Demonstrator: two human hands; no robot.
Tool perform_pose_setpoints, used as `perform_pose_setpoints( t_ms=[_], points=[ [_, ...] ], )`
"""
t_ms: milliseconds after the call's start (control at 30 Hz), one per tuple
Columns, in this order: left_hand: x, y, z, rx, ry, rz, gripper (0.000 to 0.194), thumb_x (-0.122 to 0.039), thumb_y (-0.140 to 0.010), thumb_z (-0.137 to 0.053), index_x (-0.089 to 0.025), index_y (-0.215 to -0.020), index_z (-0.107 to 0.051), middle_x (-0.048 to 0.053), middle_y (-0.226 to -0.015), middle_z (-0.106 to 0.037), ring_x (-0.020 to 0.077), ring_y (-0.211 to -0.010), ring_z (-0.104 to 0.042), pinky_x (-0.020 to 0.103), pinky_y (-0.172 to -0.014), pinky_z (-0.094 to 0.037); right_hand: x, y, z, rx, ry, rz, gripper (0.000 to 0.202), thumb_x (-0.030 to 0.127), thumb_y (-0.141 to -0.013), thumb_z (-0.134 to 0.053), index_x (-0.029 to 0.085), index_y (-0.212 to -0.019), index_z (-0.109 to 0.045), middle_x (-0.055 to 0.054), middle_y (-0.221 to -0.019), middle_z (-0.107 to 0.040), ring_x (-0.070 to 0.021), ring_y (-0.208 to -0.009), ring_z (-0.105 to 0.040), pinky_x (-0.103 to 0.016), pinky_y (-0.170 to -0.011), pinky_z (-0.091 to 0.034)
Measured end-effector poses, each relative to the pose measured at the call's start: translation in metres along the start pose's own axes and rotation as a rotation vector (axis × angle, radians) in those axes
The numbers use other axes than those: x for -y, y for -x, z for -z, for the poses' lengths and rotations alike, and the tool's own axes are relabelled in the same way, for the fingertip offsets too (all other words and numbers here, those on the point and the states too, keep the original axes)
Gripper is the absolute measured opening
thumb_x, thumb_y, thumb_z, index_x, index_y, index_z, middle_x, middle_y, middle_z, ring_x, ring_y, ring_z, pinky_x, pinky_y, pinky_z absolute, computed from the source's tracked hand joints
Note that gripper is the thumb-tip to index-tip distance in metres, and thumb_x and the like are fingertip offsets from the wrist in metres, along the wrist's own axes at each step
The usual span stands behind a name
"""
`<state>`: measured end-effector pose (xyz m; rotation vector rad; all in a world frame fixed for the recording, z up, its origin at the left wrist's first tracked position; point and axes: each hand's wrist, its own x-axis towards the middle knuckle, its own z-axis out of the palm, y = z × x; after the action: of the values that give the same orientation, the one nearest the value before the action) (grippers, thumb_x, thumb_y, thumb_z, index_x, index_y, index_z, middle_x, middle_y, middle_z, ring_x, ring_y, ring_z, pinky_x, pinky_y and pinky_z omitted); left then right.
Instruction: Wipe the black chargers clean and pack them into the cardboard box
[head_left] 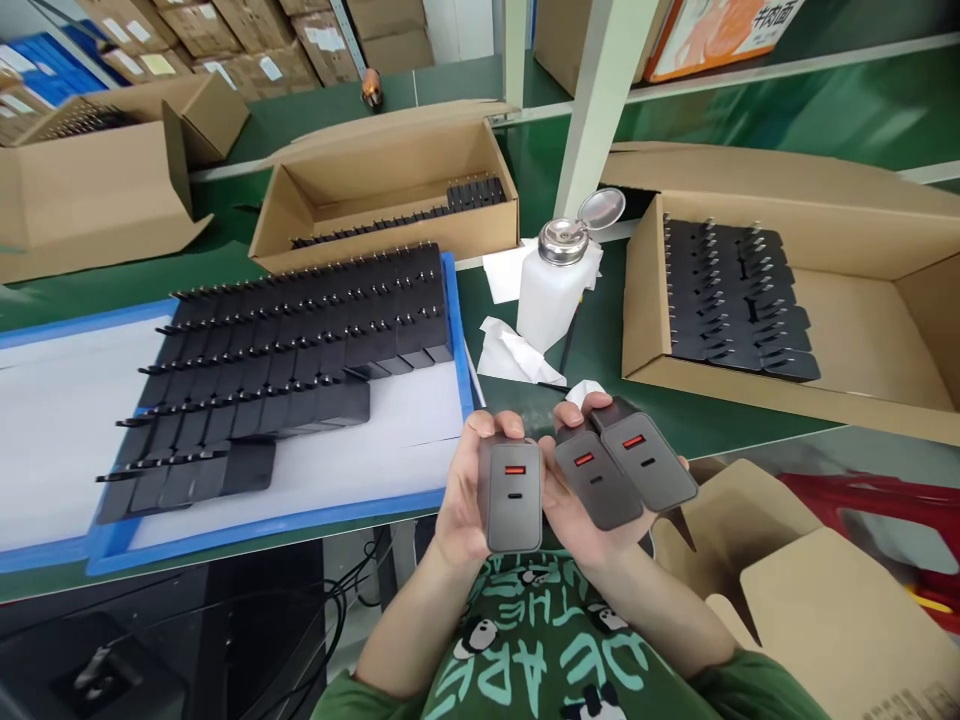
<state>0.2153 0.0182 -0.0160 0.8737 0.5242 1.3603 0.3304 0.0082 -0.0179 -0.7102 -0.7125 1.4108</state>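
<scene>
My left hand (461,500) is closed around one dark grey USB charger (514,515), its port face with a red USB slot and a small oval port turned up toward me. Two more chargers of the same kind, one on the left (600,490) and one on the right (651,470), lie side by side in my right hand (574,520), their port faces also showing. Both hands are close together in front of my body, at the table's near edge. Rows of black chargers (300,345) stand prongs up on a blue-edged white mat (405,440) to the left.
An open cardboard box (862,320) at right holds chargers in rows; another box (390,165) behind the mat holds more. A white pump bottle (551,300) with its lid raised stands among crumpled tissues (514,350). A white post (600,110) rises behind it.
</scene>
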Motion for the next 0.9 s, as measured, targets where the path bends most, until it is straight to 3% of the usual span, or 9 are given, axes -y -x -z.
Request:
perform_pose_setpoints(
  t_ms=[100,267,533,733,900],
  points=[
    [-0.001,0.001,-0.003,0.031,0.011,-0.002,0.07,-0.065,-0.057,-0.082,-0.032,-0.102,-0.04,0.0,-0.101,-0.044,0.0077,-0.056,-0.04,0.026,-0.052,-0.047,0.0,-0.001,-0.004,-0.058,-0.086,-0.006,0.075,0.095,-0.069,-0.041,0.039,-0.12,-0.044,-0.005,-0.1,-0.044,-0.0185,-0.064,-0.037,-0.033,-0.056,-0.039],
    [-0.004,0.0,-0.006,0.065,-0.027,-0.019,0.066,-0.066,-0.06,-0.081,-0.031,-0.101,-0.042,0.001,-0.1,-0.044,0.0095,-0.058,-0.044,0.027,-0.054,-0.049,0.0,-0.002,-0.003,-0.021,-0.095,0.057,0.073,0.094,-0.071,-0.036,0.041,-0.121,-0.044,-0.005,-0.1,-0.043,-0.0181,-0.063,-0.034,-0.031,-0.052,-0.037],
    [-0.002,-0.002,-0.009,0.101,0.063,-0.008,0.063,-0.053,-0.06,-0.084,-0.032,-0.107,-0.048,0.001,-0.102,-0.045,0.0091,-0.061,-0.046,0.029,-0.061,-0.054,0.008,-0.002,-0.001,-0.075,-0.219,-0.01,0.071,0.091,-0.067,-0.052,0.037,-0.114,-0.048,-0.004,-0.098,-0.044,-0.0155,-0.061,-0.037,-0.029,-0.05,-0.038],
    [0.001,-0.004,-0.01,0.1,0.035,-0.012,0.063,-0.058,-0.061,-0.082,-0.032,-0.104,-0.043,0.001,-0.103,-0.046,0.011,-0.063,-0.049,0.028,-0.055,-0.05,0.007,-0.002,0.005,0.018,-0.011,0.086,0.069,0.087,-0.078,-0.042,0.04,-0.129,-0.044,-0.008,-0.106,-0.048,-0.0217,-0.069,-0.042,-0.035,-0.057,-0.041],
    [0.001,-0.005,-0.007,0.089,0.012,-0.02,0.065,-0.061,-0.061,-0.08,-0.031,-0.103,-0.041,0.002,-0.104,-0.045,0.0107,-0.062,-0.049,0.027,-0.053,-0.047,0.007,-0.003,0.008,-0.001,0.128,0.068,0.078,0.094,-0.075,-0.031,0.042,-0.133,-0.039,-0.007,-0.102,-0.047,-0.0218,-0.068,-0.044,-0.037,-0.059,-0.045]
  ],
)
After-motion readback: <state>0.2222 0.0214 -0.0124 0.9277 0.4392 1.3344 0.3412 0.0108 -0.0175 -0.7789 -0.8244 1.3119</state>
